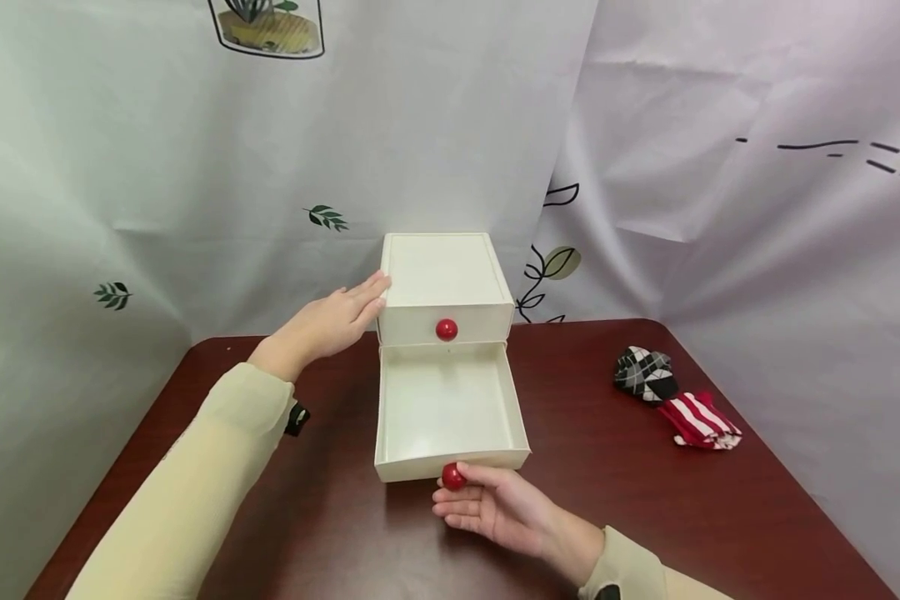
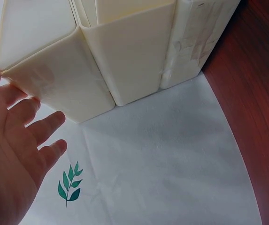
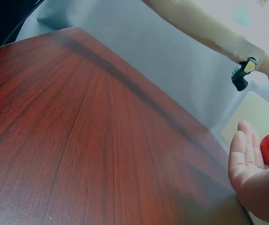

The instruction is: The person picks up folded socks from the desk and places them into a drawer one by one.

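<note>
while the right hand (image 1: 506, 508) pinches the drawer knob (image 1: 453, 477), its palm is turned up and inward; the thumb lies over the top of the red ball, the index finger meets it from behind, and the other fingers stretch out below, loosely together. the right forearm comes in from the bottom right corner, its wrist nearly straight, under a pale sleeve (image 1: 633, 567).

the left hand (image 1: 332, 321) grasps nothing. its fingers are straight and set against the left side of the box (image 1: 446, 271), near the top edge, with the back of the hand up; the left wrist view shows them slightly spread. that arm reaches long and forward from the lower left, in a matching sleeve (image 1: 195, 475), with a black device (image 3: 242, 77) hanging at the wrist.

the drawer (image 1: 450, 408) stands pulled well out toward the person, below the box's top section, whose upper knob (image 1: 446, 330), also red, sits on a closed front.

the box is at the far side of the dark red table (image 1: 607, 467). to its right, near the table's edge, an argyle cloth (image 1: 645, 373) lies just beside a striped cloth (image 1: 701, 421). behind hangs a pale, creased backdrop (image 1: 450, 125) with leaf prints (image 1: 326, 217).
</note>
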`<state>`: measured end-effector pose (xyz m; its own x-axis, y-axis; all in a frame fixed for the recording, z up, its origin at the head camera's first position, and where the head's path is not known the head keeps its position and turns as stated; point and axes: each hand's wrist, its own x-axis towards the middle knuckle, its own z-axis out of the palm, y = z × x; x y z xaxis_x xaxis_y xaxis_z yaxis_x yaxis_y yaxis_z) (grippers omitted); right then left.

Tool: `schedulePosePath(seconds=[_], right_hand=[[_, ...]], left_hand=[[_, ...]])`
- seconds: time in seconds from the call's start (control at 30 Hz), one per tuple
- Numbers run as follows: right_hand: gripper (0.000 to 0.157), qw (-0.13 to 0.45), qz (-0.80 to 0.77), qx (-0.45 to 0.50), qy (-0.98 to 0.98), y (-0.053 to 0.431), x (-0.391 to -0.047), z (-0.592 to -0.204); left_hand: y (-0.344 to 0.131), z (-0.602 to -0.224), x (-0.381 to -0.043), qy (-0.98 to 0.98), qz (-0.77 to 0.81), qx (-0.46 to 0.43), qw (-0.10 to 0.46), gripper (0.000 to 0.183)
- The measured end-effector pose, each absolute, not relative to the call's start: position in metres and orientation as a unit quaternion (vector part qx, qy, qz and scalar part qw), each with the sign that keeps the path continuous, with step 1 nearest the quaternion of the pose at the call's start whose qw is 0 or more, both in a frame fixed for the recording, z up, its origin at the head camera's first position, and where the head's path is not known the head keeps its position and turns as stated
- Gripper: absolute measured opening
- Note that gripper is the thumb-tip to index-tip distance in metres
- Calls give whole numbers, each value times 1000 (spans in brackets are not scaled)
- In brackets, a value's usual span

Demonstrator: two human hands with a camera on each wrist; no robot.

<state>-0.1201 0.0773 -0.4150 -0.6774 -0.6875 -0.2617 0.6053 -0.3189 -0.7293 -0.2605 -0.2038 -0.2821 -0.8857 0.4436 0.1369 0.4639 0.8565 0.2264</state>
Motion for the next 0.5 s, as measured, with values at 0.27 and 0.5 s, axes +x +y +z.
schedulePosePath(seconds=[0.27,0.5], right_hand=[[23,393,-813,-53,426,77,-124,-417],[23,366,-821,-52,434,76,-130,-418]], left_hand=[[-205,-283,-264,-962,-118,-244,44,59],[-204,-285,-263,-961,-119,-245,46,59]])
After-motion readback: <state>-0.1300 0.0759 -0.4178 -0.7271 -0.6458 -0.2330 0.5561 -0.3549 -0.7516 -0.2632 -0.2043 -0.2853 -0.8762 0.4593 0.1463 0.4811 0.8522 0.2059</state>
